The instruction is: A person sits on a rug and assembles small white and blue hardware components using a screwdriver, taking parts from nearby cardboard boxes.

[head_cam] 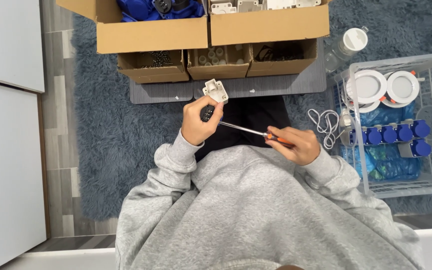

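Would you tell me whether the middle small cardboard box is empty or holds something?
It holds something: the middle small cardboard box is open-topped, with several small pale cylindrical parts inside.

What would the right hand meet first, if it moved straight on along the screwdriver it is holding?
Most likely the small black part gripped in the left hand. The right hand points its screwdriver up-left, and the tip already reaches that part. The white plastic housing sits just above it; depth is unclear.

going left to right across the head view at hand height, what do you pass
Grey wood floor → blue shaggy rug → left hand gripping a black-and-white part → screwdriver → right hand → coiled white cable → clear basket holding blue sockets.
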